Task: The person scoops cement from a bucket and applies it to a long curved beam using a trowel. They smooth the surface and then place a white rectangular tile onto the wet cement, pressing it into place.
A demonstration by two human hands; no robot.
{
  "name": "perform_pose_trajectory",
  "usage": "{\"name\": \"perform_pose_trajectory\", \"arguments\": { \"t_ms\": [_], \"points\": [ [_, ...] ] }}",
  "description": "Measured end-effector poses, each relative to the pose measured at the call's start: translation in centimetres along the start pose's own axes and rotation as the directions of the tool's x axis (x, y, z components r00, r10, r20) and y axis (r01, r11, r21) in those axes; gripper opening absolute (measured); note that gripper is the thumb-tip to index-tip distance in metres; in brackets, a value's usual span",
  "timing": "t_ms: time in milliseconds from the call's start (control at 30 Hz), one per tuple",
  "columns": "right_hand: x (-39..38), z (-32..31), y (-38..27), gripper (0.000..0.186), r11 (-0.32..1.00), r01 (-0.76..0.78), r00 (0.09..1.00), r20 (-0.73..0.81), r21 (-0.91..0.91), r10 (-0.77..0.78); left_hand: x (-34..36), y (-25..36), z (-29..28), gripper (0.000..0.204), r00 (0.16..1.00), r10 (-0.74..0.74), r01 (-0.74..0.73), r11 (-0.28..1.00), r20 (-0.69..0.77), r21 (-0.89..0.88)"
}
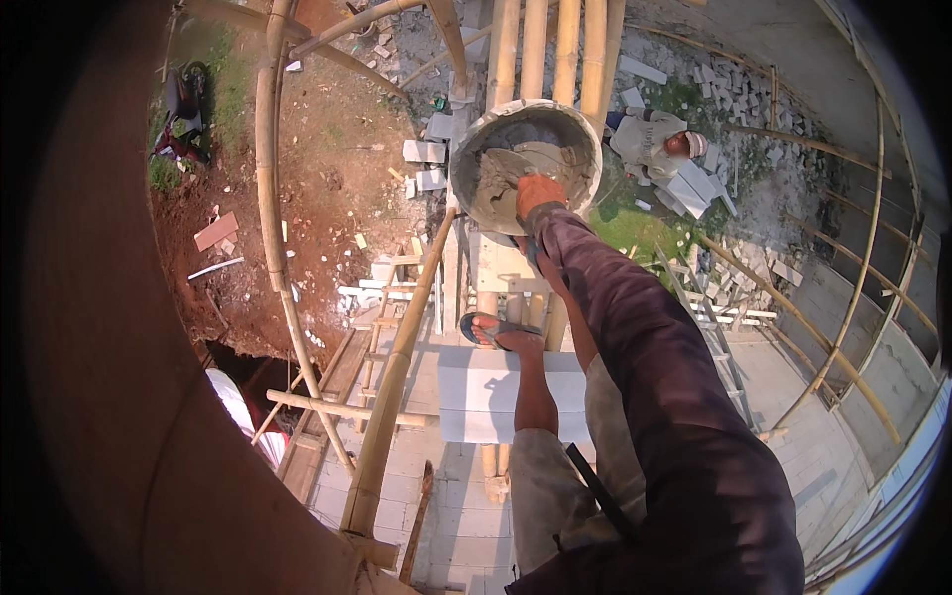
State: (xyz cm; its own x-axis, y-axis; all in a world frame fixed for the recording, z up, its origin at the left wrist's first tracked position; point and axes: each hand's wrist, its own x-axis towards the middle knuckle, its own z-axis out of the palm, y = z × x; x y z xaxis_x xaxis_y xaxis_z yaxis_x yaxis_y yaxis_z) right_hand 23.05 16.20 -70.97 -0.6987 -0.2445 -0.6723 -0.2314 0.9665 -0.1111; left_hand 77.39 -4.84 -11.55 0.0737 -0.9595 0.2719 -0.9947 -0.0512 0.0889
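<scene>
Far left of the hand, well below: motorcycle (183, 109) on grass by bare red earth. Nearer, left of the hand, a bamboo upright (266, 169); then a slanting bamboo pole (397, 372), low and left, its length leaning up toward the bucket.

Main relation: grey mortar (496, 178) lay heaped in the round bucket (592, 149), chiefly just left of the hand and a little beyond it. Bucket mouth faced up; being round, it offered no long axis. Bamboo poles (534, 50) showed beyond it, long axis running away from the wearer.

Right hand (542, 195) was inside the mouth, over the near right part of the mortar. It was the nearer one by default: left hand out of view, state unknown. Right fingers looked curled in, back of the hand upward; could not tell whether they were clamped on a tool handle or simply closed, the grip being hidden from above. Arm nearly straight, dark sleeve (645, 307) rising from the lower right and angling leftward to the wrist.

Below the hand, toward the wearer: sandalled foot (501, 332), then a pale block (471, 402). Right of the hand, beyond the bucket and lower down: a co-worker (645, 144) beside white blocks (691, 188).
</scene>
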Motion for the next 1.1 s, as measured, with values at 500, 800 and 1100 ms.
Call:
{"name": "perform_pose_trajectory", "arguments": {
  "t_ms": [500, 800, 1100],
  "points": [
    [-2.3, -1.2, 5.3, 0.044, 0.917, 0.093, 0.961, 0.205, 0.388, -0.185, 1.9, 0.7, -0.1, 0.055, 0.996, -0.094, 0.094, 0.996, 0.014, 0.007],
    [-12.6, -9.7, 9.8, 0.046, 0.859, 0.11, 0.994, -0.072, 0.499, -0.085, 3.5, -2.3, -2.8, 0.055, 0.995, -0.099, 0.101, 0.994, 0.029, -0.051],
    [-29.2, -30.9, 12.8, 0.039, 0.869, 0.437, 0.838, -0.456, 0.232, -0.299, 0.6, -6.4, -6.5, 0.058, 0.98, -0.188, 0.198, 0.949, 0.066, -0.246]
  ]
}}
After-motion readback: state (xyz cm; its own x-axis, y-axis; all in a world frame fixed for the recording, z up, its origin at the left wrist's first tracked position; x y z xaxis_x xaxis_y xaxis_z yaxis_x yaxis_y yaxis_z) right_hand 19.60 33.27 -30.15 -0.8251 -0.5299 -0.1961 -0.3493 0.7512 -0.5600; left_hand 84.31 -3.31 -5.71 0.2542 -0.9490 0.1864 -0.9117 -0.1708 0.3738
